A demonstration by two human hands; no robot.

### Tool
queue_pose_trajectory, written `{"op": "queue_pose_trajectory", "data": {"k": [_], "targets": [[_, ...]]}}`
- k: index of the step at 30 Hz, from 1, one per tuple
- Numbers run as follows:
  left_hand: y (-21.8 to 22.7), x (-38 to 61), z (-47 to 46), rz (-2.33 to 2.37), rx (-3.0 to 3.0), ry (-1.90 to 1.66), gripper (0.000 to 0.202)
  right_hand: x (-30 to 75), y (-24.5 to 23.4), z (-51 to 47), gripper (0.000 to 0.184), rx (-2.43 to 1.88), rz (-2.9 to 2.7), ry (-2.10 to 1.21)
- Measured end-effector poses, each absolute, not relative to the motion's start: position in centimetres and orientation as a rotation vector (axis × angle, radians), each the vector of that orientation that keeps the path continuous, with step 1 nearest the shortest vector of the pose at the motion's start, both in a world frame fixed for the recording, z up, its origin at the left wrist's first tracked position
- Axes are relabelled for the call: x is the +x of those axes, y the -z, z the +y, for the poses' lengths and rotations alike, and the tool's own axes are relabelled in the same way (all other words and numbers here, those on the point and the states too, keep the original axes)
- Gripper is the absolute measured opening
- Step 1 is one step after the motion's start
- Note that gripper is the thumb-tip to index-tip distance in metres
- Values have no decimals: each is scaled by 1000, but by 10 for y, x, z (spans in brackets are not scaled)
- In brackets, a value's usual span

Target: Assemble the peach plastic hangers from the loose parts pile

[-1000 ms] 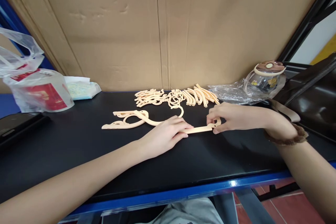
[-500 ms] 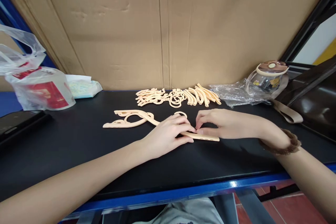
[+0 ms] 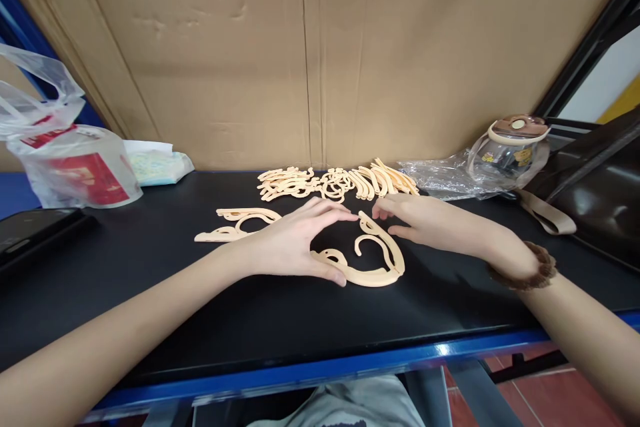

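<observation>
A beige plastic folding hanger (image 3: 373,278) lies on the black tabletop, its two arms bent into a curve around its hook. My left hand (image 3: 295,240) spans it, the thumb on the lower arm and the fingertips at the end of the upper arm. Just right of that upper end is my right hand (image 3: 420,223), fingers bent and thumb apart, with nothing visible in it. Another beige hanger (image 3: 225,235) lies to the left, partly hidden behind my left hand.
Along the back lie piles of beige hanger arms (image 3: 287,183), hooks (image 3: 337,181) and curved pieces (image 3: 383,180). A clear plastic wrapper (image 3: 435,177) and a transparent jar (image 3: 515,153) stand at right, beside a dark bag (image 3: 595,193). At left are a bagged tub (image 3: 95,170), a tissue pack (image 3: 160,165) and a black device (image 3: 40,237).
The hanger between my hands has turned, and its arms and hook now show as an open curve. My right hand has come off its lower bar and moved slightly up; my left hand has spread wider.
</observation>
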State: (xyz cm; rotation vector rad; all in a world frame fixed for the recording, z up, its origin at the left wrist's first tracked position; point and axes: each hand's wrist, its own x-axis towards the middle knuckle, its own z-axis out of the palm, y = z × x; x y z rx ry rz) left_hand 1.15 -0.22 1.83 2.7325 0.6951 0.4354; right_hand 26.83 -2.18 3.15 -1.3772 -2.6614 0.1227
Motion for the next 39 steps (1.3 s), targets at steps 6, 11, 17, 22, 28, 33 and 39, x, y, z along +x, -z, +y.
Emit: {"op": "queue_pose_trajectory", "data": {"k": [6,11,17,22,28,33,39], "targets": [[-8,14,-1,681,2759,-392,77,257,-37,-31,21,-1195,-2657,-482],[-8,16,-4,767,2709,-293,88,254,-36,-32,21,-1058,-2642,-543],[-10,16,-9,796,2664,-226,80,246,-35,-37,23,-981,-2784,-363],[-12,22,-13,700,2738,-279,67,237,-33,-44,24,-896,-2817,-467],[-18,26,-21,705,2928,-191,60,242,-40,-43,26,-832,-2549,-478],[-37,-1,-17,931,2994,-65,66,249,-42,-36,26,-947,-2433,-360],[-66,-67,11,1347,2876,94,69,245,-35,-34,25,-941,-2540,-143]]}}
